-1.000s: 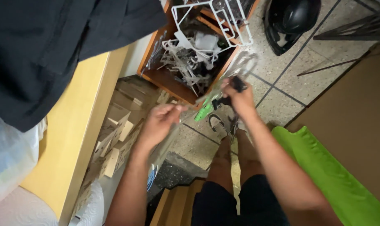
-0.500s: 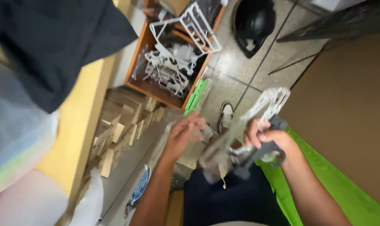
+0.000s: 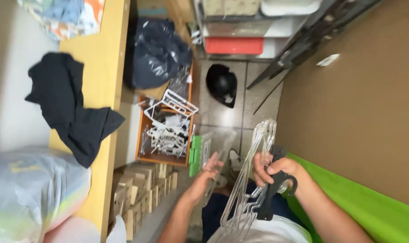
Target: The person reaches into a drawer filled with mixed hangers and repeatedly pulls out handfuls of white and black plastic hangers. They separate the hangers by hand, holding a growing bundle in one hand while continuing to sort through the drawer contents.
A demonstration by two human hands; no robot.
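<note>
Gripping clear hangers and a black hanger, the right hand fingers are clamped; the left hand, fingers apart, touches them. The hangers may tangle or slip.

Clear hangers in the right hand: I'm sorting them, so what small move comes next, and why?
Probably bring the left hand across to pinch one clear hanger. The right hand grips the bunch plus a black hanger, while the left hand seems free.

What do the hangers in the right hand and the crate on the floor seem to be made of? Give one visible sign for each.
Clear hangers: likely hard plastic, glossy; see-through with bright glints.
Black hanger: probably plastic, duller and opaque.
Crate: looks like wood or board, with flat orange-brown walls.
All the hangers are in the right hand.
</note>
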